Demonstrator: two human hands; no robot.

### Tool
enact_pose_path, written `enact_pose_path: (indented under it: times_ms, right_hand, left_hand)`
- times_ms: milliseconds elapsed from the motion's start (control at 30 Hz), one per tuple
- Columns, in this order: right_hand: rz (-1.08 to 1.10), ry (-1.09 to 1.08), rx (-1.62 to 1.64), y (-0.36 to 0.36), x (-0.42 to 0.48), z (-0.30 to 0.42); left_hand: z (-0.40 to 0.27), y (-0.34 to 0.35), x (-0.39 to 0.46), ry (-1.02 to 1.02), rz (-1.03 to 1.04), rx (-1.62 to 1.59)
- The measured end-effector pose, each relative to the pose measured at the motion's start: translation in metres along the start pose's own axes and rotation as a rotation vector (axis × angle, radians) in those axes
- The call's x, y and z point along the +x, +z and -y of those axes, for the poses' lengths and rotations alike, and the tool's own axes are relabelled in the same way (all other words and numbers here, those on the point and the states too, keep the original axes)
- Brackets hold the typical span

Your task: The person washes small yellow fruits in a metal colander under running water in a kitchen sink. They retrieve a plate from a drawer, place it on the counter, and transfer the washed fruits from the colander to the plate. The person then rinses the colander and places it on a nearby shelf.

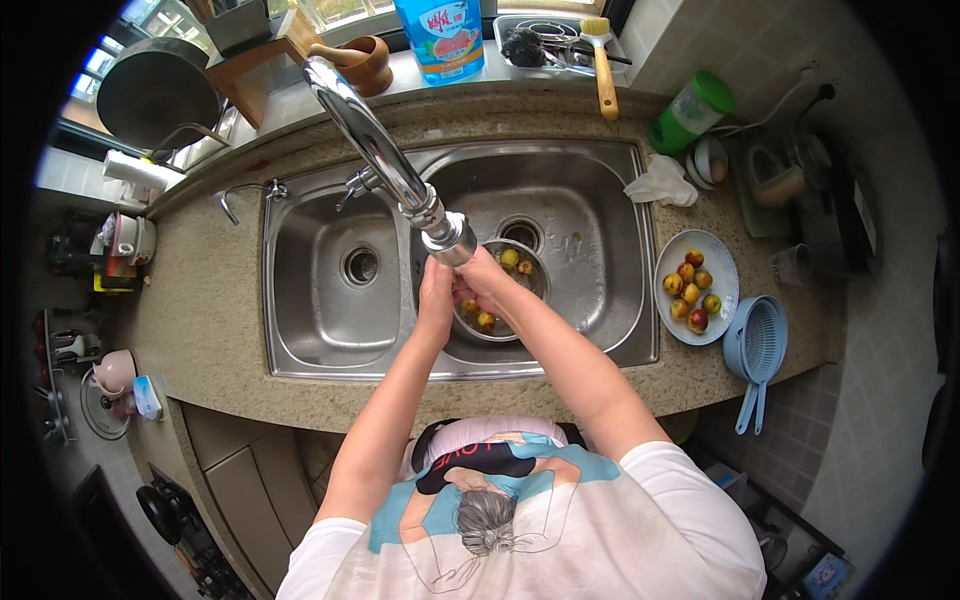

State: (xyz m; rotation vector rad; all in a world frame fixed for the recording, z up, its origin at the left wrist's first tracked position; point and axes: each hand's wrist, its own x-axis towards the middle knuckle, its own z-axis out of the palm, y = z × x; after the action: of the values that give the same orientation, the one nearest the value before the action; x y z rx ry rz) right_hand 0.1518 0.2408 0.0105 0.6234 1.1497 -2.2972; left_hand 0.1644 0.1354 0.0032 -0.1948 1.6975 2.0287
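My left hand (436, 294) and my right hand (484, 279) meet under the chrome faucet head (450, 238). Their fingers are close together, and the faucet partly covers them. Whether a fruit is between them is hidden. Just below is a round metal bowl (544, 296) in the larger right sink basin (600, 240). It holds several small yellow-brown fruits that look like jujubes (510, 259). To the right of the sink, a white plate (666, 328) carries several more red and yellow-green jujubes (697, 321).
Light-blue plastic strainers with handles (754, 341) stand beside the plate. A white cloth (664, 181) lies at the sink's right corner, near a green-lidded container (691, 112). Along the windowsill are a blue detergent bottle (442, 41), a wooden mortar (367, 67) and a brush (602, 71).
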Motion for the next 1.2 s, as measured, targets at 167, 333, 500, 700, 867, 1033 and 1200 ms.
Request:
enact_pose_path:
  times_ms: [167, 333, 500, 700, 867, 1033, 1200]
  right_hand:
    - [-0.122, 0.05, 0.039, -0.001, -0.004, -0.006]
    - [-0.121, 0.172, 0.115, -0.007, -0.019, 0.0]
    - [0.019, 0.108, 0.078, -0.018, -0.016, -0.022]
    - [-0.22, -0.605, -0.41, -0.015, -0.017, -0.052]
    - [-0.371, -0.694, -0.507, -0.019, -0.036, -0.031]
    - [-0.364, -0.736, -0.482, -0.024, -0.039, -0.015]
    - [-0.208, -0.819, -0.559, -0.031, -0.036, -0.021]
  left_hand:
    - [-0.001, 0.01, 0.0, 0.08, -0.002, 0.131]
    - [0.0, 0.015, -0.014, 0.311, 0.03, 0.346]
    - [-0.001, 0.015, -0.014, 0.029, -0.008, 0.073]
    - [0.009, 0.012, 0.002, 0.179, -0.069, -0.255]
    - [-0.011, 0.011, 0.005, 0.014, -0.057, -0.316]
    - [-0.01, 0.013, 0.011, -0.12, 0.108, -0.417]
    - [-0.031, 0.028, 0.002, -0.22, 0.089, -0.435]
